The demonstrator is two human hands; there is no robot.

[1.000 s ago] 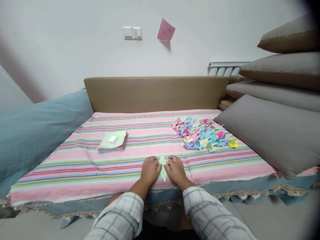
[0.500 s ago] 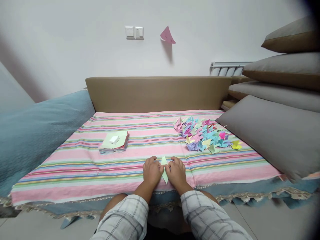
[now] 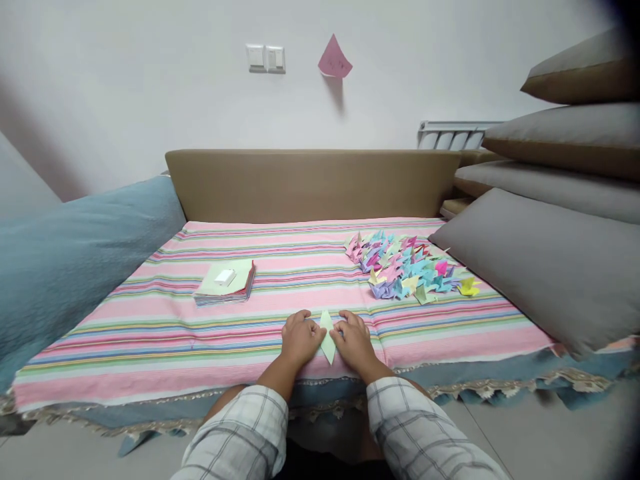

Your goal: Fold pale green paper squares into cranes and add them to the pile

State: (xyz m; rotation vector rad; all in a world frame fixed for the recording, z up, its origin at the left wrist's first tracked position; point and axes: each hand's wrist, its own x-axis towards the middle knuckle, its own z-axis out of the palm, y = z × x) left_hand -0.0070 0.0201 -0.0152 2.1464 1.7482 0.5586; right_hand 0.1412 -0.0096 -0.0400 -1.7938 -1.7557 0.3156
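A pale green folded paper (image 3: pixel 327 341), shaped like a narrow diamond, lies on the striped cloth (image 3: pixel 280 260) close to the front edge. My left hand (image 3: pixel 301 339) pinches its left edge, thumb and fingers together. On the opposite side, my right hand (image 3: pixel 353 339) has its fingers closed at the paper's right edge. Both hands rest on the cloth, with the paper's top and bottom points showing between them.
Many colourful folded paper cranes (image 3: pixel 405 267) cover the right part of the cloth. At left is a paper stack (image 3: pixel 220 287) with a small white object (image 3: pixel 225 277) on top. Grey cushions (image 3: pixel 550 260) stand at right, a blue-covered armrest (image 3: pixel 90 247) at left.
My hands have moved slightly apart, showing more of the green paper between them. The view has shifted a little.
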